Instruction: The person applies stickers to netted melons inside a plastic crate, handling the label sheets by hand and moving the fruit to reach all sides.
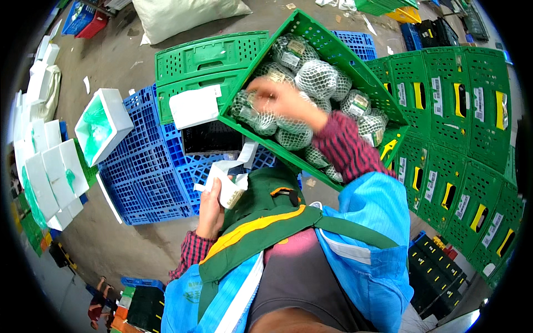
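Observation:
My left hand (209,210) is closed around a roll of white labels (232,195), whose loose strip trails up and to the right. Over the green crate (327,178), my right hand (288,101) reaches among the bags at its left side. Motion smears the right fingers, so their grip is unclear. Several white net bags (317,79) fill the crate; the produce inside is roundish, its kind hard to make out. Printed labels (356,104) show on some of these bags.
Beside the crate are a white block-shaped item (194,107), a black box (212,140) and folded green crates (208,55). Blue pallets (145,161) lie to the left near a white foam box (104,126). Green crates (449,122) are stacked at the right. A large white sack (186,16) lies behind.

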### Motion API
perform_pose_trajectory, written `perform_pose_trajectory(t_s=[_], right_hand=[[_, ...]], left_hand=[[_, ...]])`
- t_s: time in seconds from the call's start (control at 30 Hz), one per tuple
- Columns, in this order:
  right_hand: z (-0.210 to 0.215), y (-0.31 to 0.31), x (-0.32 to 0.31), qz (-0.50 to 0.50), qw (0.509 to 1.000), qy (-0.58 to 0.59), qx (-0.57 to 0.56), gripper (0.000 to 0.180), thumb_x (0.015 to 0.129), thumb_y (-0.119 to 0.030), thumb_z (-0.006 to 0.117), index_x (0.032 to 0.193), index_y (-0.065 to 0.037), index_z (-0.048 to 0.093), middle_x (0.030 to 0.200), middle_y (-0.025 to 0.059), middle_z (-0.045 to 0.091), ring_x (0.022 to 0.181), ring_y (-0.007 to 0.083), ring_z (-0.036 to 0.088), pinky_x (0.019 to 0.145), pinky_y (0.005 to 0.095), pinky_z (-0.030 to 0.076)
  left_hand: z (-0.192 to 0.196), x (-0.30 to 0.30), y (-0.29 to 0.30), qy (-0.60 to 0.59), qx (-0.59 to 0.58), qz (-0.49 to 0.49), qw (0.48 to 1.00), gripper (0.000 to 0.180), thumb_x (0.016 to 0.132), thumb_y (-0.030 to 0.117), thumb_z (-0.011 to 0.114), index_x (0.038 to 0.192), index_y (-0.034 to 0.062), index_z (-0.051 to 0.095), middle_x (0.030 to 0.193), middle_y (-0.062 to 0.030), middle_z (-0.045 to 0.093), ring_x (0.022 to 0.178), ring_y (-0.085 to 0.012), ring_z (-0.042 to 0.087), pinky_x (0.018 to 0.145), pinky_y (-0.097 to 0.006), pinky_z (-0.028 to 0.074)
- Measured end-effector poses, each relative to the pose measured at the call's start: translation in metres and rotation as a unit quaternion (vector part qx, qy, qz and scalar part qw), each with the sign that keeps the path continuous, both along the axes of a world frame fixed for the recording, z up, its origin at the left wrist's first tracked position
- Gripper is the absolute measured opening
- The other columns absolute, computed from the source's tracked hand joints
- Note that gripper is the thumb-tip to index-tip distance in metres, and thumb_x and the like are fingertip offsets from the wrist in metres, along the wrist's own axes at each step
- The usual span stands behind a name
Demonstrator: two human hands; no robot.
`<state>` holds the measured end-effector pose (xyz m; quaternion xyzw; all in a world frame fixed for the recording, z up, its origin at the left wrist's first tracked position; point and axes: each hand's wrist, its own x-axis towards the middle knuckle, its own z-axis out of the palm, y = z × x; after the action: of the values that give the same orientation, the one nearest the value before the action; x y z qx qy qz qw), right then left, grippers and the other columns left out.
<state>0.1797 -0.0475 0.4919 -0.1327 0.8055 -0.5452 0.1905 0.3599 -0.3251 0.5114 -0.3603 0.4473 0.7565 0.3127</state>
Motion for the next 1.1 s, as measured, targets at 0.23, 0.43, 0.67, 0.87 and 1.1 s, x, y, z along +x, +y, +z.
perform_pose_trajectory(t_s=[0.23,0.43,0.67,0.87,1.1], right_hand=[[0.042,-0.054,0.137,0.113,0.990,-0.008,-0.081,0.015,0.078,-0.009,0.066,0.092,-0.004,0.065,0.083,0.0146,0.067,0.079,0.0349,0.064,0.069,0.0420,0.049],[0.043,-0.041,0.160,-0.003,0.997,-0.025,-0.077,0.011,0.080,-0.010,0.065,0.091,-0.007,0.064,0.082,0.0125,0.066,0.079,0.0334,0.064,0.070,0.0396,0.050],[0.035,-0.032,0.169,-0.014,0.991,0.105,-0.077,0.011,0.075,-0.005,0.068,0.084,-0.008,0.063,0.112,0.0086,0.059,0.104,0.0294,0.055,0.084,0.0360,0.048],[0.031,0.059,0.083,-0.381,0.911,-0.027,-0.156,0.008,0.086,0.000,0.059,0.094,0.000,0.060,0.090,0.0042,0.063,0.082,0.0105,0.059,0.076,0.0262,0.050],[-0.061,0.147,0.000,-0.368,0.856,0.180,0.316,0.039,0.072,-0.024,0.080,0.101,-0.004,0.062,0.091,0.0110,0.061,0.081,0.0257,0.061,0.072,0.0375,0.049]], left_hand=[[0.000,-0.012,0.028,0.035,0.026,-0.040,0.998,0.034,0.100,0.028,0.047,0.110,-0.0006,0.061,0.099,-0.0077,0.066,0.087,-0.0152,0.064,0.077,-0.028,0.052],[-0.004,-0.006,0.041,0.070,0.011,-0.092,0.993,0.036,0.101,0.030,0.046,0.111,-0.0017,0.060,0.098,-0.0060,0.066,0.084,-0.0130,0.064,0.075,-0.026,0.051],[-0.012,-0.003,0.047,-0.007,-0.010,0.056,0.998,0.039,0.100,0.034,0.047,0.118,-0.0002,0.054,0.104,-0.0068,0.064,0.090,-0.0165,0.064,0.079,-0.030,0.052],[-0.013,-0.012,0.022,0.062,-0.027,0.175,0.982,0.033,0.101,0.031,0.045,0.111,0.0010,0.056,0.100,-0.0073,0.064,0.091,-0.0160,0.063,0.081,-0.034,0.052],[0.017,0.020,0.033,-0.060,0.141,-0.067,0.986,0.040,0.095,0.040,0.051,0.095,0.0009,0.060,0.072,-0.0122,0.064,0.067,-0.0290,0.066,0.069,-0.039,0.055]])
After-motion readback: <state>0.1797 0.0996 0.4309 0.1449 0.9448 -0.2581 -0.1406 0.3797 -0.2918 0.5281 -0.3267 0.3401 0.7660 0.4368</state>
